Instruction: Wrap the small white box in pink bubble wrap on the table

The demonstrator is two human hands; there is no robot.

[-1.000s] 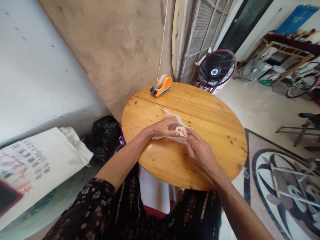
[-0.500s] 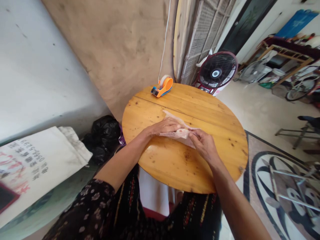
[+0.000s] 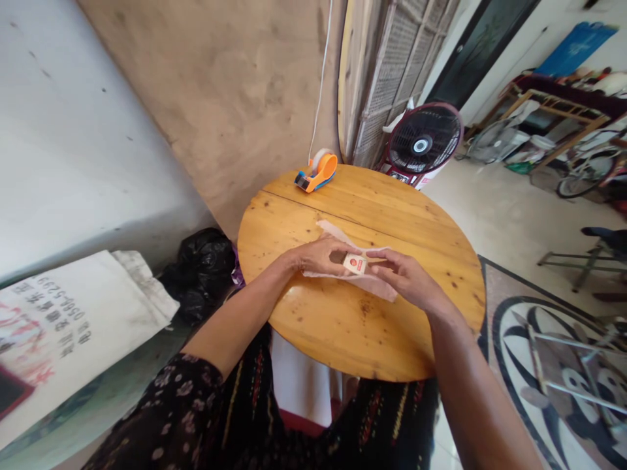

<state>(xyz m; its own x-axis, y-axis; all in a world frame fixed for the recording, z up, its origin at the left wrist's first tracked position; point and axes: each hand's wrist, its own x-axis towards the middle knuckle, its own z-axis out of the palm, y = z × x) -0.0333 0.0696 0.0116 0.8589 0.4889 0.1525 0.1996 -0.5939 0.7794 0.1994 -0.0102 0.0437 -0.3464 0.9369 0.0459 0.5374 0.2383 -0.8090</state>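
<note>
A small white box (image 3: 355, 264) with red print rests on a thin, pale, see-through wrapping sheet (image 3: 375, 286) on the round wooden table (image 3: 313, 320). My left hand (image 3: 323, 255) holds the box from its left side, fingers along the far edge and thumb near the close edge. On the box's other side is my right hand (image 3: 404, 273), fingers apart and bent towards it; whether a fingertip touches the box or sheet I cannot tell. The sheet spreads out beneath both hands, one end (image 3: 329, 227) sticking up beyond the left one.
An orange and blue tape dispenser (image 3: 317, 171) with a roll stands at the table's far edge, by the wall. Behind the table is a dark red fan (image 3: 420, 142). Black plastic bags (image 3: 203, 267) and a printed white sack (image 3: 93, 320) lie to the left.
The sheet, which was folded over the box, now lies opened and the printed face shows. My right hand has let go of the sheet's edge and moved slightly right, fingers spread.
</note>
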